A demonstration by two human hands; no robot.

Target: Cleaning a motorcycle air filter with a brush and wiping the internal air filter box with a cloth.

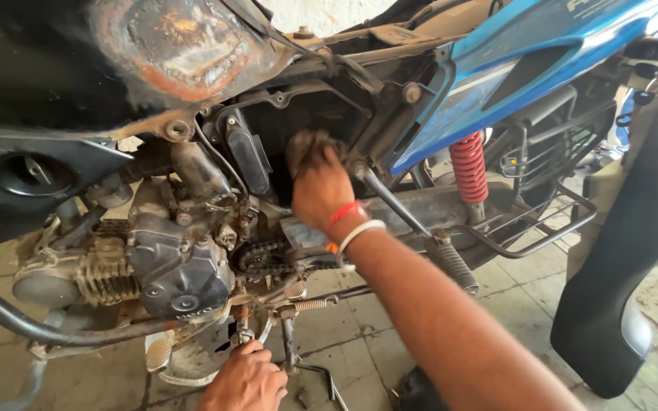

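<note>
Right hand (320,186) fingers are curling shut on a grimy dark rag or part, hard to tell which, up inside the open frame cavity under the blue side panel (512,68). The left hand (247,378) is gripping closed down low by the foot peg (160,352) under the engine (169,259). It's looking mid-teardown: chain sprocket (262,259) exposed, covers off, plenty left.
</note>
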